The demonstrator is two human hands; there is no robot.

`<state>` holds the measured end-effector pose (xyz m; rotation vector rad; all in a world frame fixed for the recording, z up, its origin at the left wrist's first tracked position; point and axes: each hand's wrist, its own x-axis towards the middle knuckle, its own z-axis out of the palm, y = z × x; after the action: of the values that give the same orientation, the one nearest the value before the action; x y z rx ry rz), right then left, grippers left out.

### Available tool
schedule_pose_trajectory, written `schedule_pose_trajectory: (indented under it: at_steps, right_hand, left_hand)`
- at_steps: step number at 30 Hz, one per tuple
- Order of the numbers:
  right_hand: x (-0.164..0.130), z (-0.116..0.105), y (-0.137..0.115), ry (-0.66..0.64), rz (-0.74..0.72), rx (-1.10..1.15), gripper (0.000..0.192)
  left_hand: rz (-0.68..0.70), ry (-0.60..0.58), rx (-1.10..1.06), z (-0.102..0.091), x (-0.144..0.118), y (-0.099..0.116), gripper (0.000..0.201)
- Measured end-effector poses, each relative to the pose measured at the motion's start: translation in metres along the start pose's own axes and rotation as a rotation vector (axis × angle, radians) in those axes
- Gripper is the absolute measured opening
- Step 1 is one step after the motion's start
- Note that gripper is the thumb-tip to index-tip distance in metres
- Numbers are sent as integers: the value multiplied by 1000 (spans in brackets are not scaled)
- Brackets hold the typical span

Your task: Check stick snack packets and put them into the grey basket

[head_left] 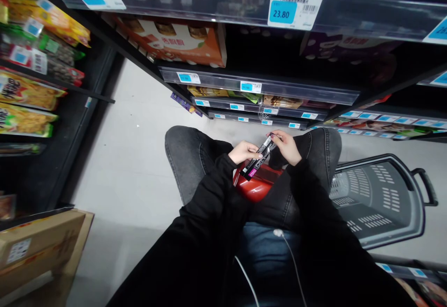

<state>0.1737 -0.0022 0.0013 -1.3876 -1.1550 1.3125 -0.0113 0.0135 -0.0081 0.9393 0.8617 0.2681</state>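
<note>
Between my knees, both hands hold a narrow black packet (257, 162) with white print and a pink patch near its lower end. It lies at a slant, its upper end towards the right. My left hand (244, 152) grips its left side, the thumb flat across the front. With its fingertips, my right hand (287, 146) pinches the upper right end. Below the packet sits a glossy red object (257, 189), partly covered by my legs; its kind I cannot tell.
A grey shopping basket (417, 214) with a black handle stands on the floor to my right. Ahead are shelves with price tags (295, 11) and an orange carton (181, 41). Snack bags (28, 90) fill the left rack, above a cardboard box (45, 244). A white cable (247, 276) hangs over my lap.
</note>
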Motion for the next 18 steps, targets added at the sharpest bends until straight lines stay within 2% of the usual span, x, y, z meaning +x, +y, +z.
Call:
schedule_pose_trajectory:
  at_steps: [5,8,10,13,18]
  right_hand:
    - [1,10,14,50,113,113,28]
    - [0,15,16,71,140,59,28]
    - [0,17,14,73,149,6,28]
    - [0,17,10,64,110,-49,23]
    - [1,14,8,-53,47,-58,24]
  left_hand:
    - [-23,-116,-5,5,5,-3,34]
    - [-56,-226,31,8,7,-3,36]
    - [-72,-253,37,10,7,-5,36]
    - [-67,-193,6,14,9,-9,36]
    - [-63,-96,-101,19,12,-17,35]
